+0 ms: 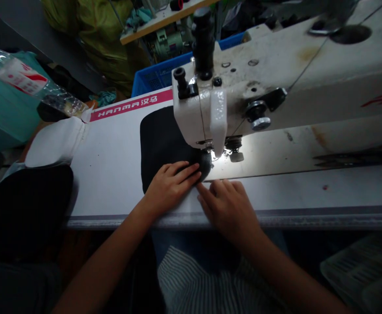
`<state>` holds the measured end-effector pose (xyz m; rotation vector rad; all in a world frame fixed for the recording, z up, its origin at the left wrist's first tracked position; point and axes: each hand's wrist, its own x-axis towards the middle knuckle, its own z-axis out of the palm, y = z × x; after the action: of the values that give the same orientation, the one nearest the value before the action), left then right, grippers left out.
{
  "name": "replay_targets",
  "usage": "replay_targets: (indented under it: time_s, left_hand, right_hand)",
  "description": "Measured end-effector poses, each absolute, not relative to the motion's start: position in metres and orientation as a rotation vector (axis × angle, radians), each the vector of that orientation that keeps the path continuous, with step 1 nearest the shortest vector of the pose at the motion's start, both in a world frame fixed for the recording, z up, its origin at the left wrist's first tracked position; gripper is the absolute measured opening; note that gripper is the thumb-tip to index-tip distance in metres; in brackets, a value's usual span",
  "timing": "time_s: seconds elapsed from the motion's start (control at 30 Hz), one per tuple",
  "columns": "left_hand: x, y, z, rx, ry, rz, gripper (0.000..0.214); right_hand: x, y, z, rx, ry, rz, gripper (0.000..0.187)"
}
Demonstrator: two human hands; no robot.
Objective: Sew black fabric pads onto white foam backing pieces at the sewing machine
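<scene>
A black fabric piece (160, 139) lies flat on the white sewing table (112, 174), its right end under the head of a white sewing machine (276, 83). My left hand (171, 185) rests flat on the near right corner of the fabric, fingers stretched toward the needle area (215, 152). Just right of it, my right hand (228, 209) lies on the table with fingers together, the fingertips touching the fabric's edge. A small lamp lights the spot under the presser foot.
A stack of dark fabric (27, 205) sits at the table's left end, with a white cloth piece (55, 141) behind it. A clear plastic bottle (30, 83) lies at the far left. A blue crate (154, 74) stands behind the table. A pale basket (364, 270) is at the lower right.
</scene>
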<state>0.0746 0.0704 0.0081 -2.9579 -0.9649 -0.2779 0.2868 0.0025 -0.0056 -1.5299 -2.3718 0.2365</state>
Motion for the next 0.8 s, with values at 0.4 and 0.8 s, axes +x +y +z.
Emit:
replay_targets:
  time_s: [0.4, 0.8]
  left_hand:
    - [0.070, 0.072, 0.016, -3.051, -0.962, -0.122, 0.045]
    - [0.104, 0.086, 0.022, -2.949, -1.244, -0.099, 0.044]
  right_hand:
    - [0.302, 0.020, -0.007, -1.660, -2.255, 0.173, 0.035]
    - [0.304, 0.051, -0.003, -1.806, -2.261, 0.090, 0.034]
